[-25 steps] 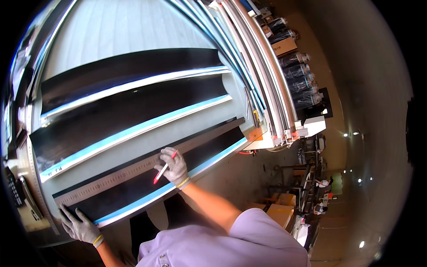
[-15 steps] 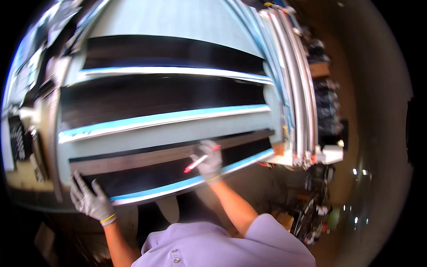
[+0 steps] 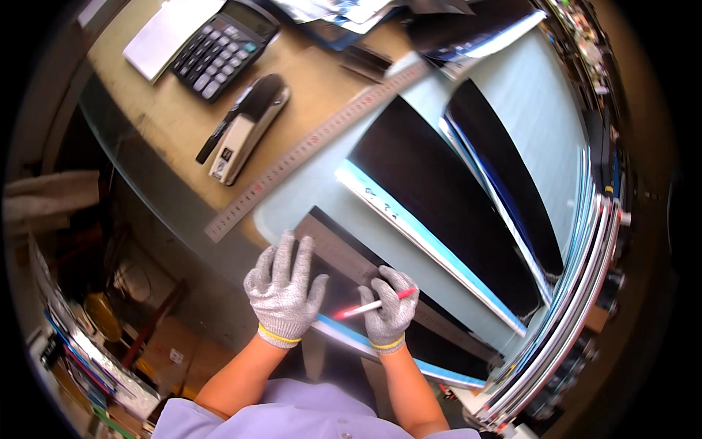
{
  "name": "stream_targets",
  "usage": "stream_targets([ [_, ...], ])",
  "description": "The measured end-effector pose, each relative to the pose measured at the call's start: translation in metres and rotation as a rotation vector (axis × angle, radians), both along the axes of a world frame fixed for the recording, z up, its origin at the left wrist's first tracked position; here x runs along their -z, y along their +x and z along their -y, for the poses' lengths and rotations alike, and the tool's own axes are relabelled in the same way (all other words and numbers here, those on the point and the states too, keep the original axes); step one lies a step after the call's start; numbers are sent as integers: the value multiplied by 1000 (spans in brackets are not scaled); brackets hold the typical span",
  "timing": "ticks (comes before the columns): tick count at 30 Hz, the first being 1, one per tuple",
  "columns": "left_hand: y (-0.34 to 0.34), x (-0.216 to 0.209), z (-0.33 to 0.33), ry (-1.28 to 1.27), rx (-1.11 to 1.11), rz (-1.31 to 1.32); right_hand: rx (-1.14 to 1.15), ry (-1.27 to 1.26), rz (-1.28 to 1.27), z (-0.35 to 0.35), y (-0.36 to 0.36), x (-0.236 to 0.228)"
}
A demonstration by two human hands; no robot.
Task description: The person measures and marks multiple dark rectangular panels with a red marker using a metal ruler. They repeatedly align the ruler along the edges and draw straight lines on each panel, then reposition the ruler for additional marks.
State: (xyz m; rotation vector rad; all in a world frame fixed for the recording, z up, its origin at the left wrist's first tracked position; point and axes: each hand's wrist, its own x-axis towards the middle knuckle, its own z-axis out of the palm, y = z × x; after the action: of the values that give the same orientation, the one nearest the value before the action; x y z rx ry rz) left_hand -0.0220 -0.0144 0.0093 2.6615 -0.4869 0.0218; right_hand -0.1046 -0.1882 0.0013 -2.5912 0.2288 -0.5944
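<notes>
Both my hands wear grey knit gloves with yellow cuffs. My left hand [image 3: 284, 289] lies with fingers spread over the left end of the nearest black sheet [image 3: 453, 345], which has a blue-and-white edge. Along that sheet runs a flat grey-brown bar [image 3: 336, 247], close to my left fingertips. Just to the right, my right hand [image 3: 391, 307] is closed around a red-and-white marker pen [image 3: 373, 304], held across the fingers with its red end toward my left hand. The right fingertips are by the bar; whether they press on it I cannot tell.
Beyond lie more black sheets [image 3: 446, 212] with blue-and-white edges on the pale table [image 3: 541, 95]. A long steel ruler [image 3: 314, 139] crosses the left side, near a stapler [image 3: 245, 135], calculator [image 3: 223, 55] and white paper [image 3: 164, 40]. Silvery rolls or tubes [image 3: 578, 300] border the right.
My view has turned toward the left, bringing the ruler, stapler and calculator into fuller sight. The right hand, still holding the marker pen, has come closer to the left hand along the sheet.
</notes>
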Motion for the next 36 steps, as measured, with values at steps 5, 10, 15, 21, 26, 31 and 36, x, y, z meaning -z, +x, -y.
stream_targets([
  [5, 0, 3, -1, -34, 7, 31, -1, 17, -11, 3, -5, 3],
  [10, -3, 9, -6, -84, 15, 90, -14, -20, -42, 3, -6, 3],
  [15, 1, 9, -9, -148, 30, 106, -20, -2, -62, 4, -8, 3],
  [21, 3, 9, -9, -173, 37, 123, -30, -25, -90, 3, -9, 0],
  [26, 5, 8, -9, -183, 41, 121, -20, -44, -92, 3, -11, 1],
  [31, 5, 9, -9, -190, 47, 124, 3, 0, -92, 2, -13, 2],
  [36, 5, 9, -9, -167, 53, 135, -3, 17, -80, 3, -14, 5],
])
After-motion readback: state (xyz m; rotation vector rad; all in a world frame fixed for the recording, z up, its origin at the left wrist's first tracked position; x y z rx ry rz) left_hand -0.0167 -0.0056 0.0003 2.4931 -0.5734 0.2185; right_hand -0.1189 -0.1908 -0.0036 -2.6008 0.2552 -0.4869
